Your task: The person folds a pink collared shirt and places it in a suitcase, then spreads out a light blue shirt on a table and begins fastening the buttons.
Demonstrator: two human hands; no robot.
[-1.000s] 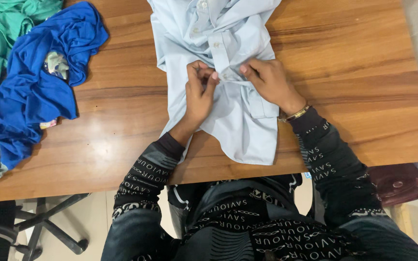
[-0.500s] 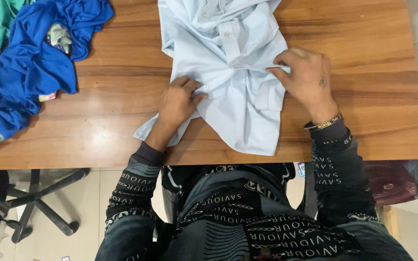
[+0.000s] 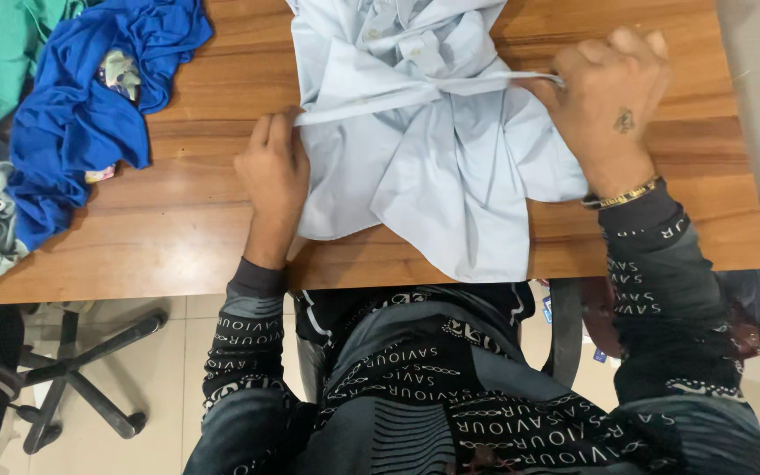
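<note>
While the pale blue shirt (image 3: 433,167) lies crumpled on the wooden bench (image 3: 204,237), the left hand (image 3: 276,171) and right hand (image 3: 604,97) each pinch one edge, pulling apart so the fabric stretches taut between them; a blue garment (image 3: 81,114) sits well aside.

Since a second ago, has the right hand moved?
Yes. The right hand has pulled outward from mid-shirt toward the wooden table's right edge.

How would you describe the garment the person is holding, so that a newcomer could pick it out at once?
On the wooden table, look between the left hand and right hand. The pale blue shirt is stretched between them. Unlike the crumpled bright blue garment and green garment, it has buttons.
</note>
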